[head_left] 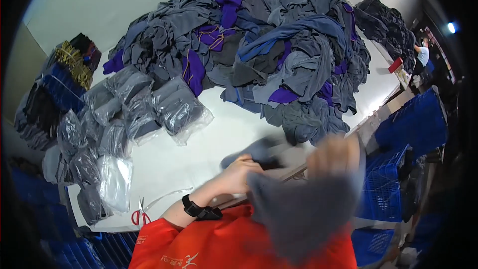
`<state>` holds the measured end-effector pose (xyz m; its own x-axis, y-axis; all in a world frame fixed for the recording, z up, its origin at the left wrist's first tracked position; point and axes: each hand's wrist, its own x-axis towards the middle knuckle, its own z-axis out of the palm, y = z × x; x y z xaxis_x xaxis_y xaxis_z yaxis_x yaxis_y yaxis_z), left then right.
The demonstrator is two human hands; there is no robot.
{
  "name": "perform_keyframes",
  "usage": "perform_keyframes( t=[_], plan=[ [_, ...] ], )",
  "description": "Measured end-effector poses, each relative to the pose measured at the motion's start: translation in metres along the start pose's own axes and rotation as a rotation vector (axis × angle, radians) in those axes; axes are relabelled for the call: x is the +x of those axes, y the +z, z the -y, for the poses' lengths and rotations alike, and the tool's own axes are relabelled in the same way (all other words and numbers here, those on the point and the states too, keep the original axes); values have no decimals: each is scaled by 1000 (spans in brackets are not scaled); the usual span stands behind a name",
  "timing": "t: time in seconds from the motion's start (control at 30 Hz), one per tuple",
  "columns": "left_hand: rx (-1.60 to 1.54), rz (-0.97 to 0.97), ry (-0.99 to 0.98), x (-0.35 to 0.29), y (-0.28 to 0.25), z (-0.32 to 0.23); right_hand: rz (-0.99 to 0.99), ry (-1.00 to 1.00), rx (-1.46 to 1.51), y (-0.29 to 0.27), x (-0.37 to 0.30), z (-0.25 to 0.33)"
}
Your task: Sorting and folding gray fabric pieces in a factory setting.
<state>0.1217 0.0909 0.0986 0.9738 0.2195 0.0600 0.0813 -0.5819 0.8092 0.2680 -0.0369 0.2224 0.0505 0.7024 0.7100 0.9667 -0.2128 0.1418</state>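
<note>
A piece of grey cloth [303, 209], blurred by motion, hangs between my hands in front of my red top. My left hand [240, 175], with a black band on its wrist, is closed on the cloth's left edge. At the upper right edge of the cloth is my right hand [334, 155]; its fingers are smeared, but the cloth hangs from it. Just beyond my left hand, another dark grey piece of cloth [259, 153] lies blurred on the white table [174, 169].
A big heap of grey and purple cloths [298, 35] covers the table's far side. Plastic-bagged grey bundles [179, 107] and folded stacks [62, 84] stand left. Red-handled scissors [141, 214] lie at the near edge. Blue crates [383, 184] stand right; a person [422, 55] is farther off.
</note>
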Motion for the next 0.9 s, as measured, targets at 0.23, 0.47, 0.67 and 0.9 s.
perform_keyframes(
  t=[0.23,0.47,0.67,0.9],
  plan=[
    [-1934,-374,-391,-44,5,15,486,1257,2780,138,-112,28],
    [-1105,-516,-193,-96,-40,-26,652,971,1959,51,-46,-15],
    [-593,-782,-227,-123,-130,8,24,938,1411,51,51,-59],
    [-822,-830,127,-112,-152,-9,75,700,1729,81,63,-112]
  ],
)
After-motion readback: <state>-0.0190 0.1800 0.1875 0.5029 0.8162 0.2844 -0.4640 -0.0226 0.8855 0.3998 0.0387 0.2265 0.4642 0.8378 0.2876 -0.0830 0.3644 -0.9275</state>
